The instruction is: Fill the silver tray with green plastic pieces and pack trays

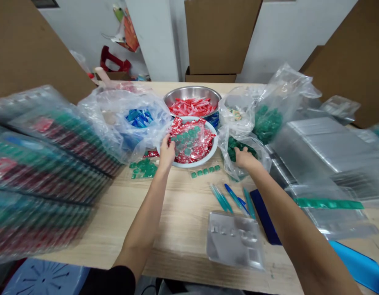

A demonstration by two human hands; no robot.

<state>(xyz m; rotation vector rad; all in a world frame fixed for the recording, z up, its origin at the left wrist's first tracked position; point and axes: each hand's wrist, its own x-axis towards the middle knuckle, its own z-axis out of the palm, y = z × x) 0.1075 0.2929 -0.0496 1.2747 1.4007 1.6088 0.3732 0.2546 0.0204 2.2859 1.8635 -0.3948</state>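
Note:
My left hand (167,153) is closed on the edge of a clear plastic package with green pieces (189,137). The package lies over a white basin (194,165) heaped with red printed packets (209,143). At the right, my right hand (246,157) reaches into an open clear plastic bag (263,157) of dark green pieces (232,143). Its fingers look slightly apart among the pieces, and their tips are partly hidden. Between my arms, a short row of green pieces (205,171) lies on the table. Another clear bag of green pieces (143,168) is beside my left wrist.
Behind the basin stands a steel bowl (192,91) of red and pink sticks. Filled, stacked plastic packs (51,172) crowd the left; clear trays (318,143) stack up at right. Pens (234,196), a clear blister tray (235,241) and a dark blue case (265,217) lie nearer.

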